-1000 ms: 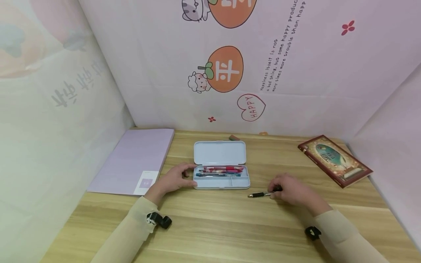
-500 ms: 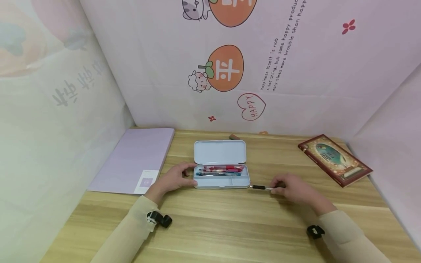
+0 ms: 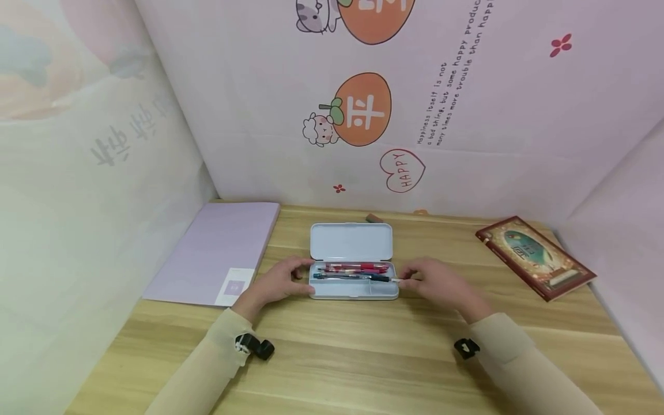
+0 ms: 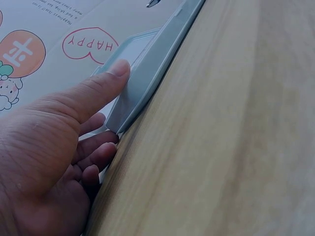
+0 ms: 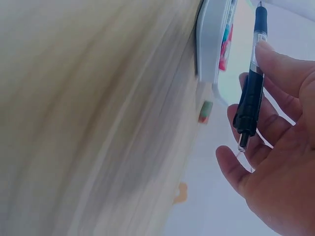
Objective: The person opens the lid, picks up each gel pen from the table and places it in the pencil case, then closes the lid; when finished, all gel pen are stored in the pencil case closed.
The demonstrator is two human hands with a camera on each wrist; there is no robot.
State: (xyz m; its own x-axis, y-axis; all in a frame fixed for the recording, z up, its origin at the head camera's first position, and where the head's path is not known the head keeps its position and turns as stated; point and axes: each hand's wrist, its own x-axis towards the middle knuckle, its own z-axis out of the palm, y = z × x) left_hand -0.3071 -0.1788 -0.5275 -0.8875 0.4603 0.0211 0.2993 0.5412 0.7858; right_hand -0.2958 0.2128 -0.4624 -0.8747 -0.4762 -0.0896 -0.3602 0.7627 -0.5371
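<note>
A pale blue pencil case [image 3: 339, 290] lies with its lid [image 3: 351, 242] raised behind it. Several pens and pencils [image 3: 344, 267], red and teal, fill its rear compartment. My left hand [image 3: 280, 280] holds the case's left end, thumb at the front corner and fingers behind; the left wrist view shows the thumb [image 4: 101, 88] against the case wall. Between thumb and fingers, my right hand [image 3: 441, 283] pinches a black-and-clear ballpoint pen [image 5: 250, 101]. The pen's tip end reaches over the right part of the case, pointing left, close above the other pens.
Left of the case lies a large lilac folder [image 3: 223, 242]. A brown picture book [image 3: 534, 259] is at the right. Behind the lid, near the wall, sits a small red-and-green block [image 3: 374, 218]. Printed sheets [image 3: 467, 173] wall in the wooden table [image 3: 337, 357].
My right hand has carried the pen from the table right of the case up and left, over the case's right end. The left hand keeps its hold. The view has shifted slightly.
</note>
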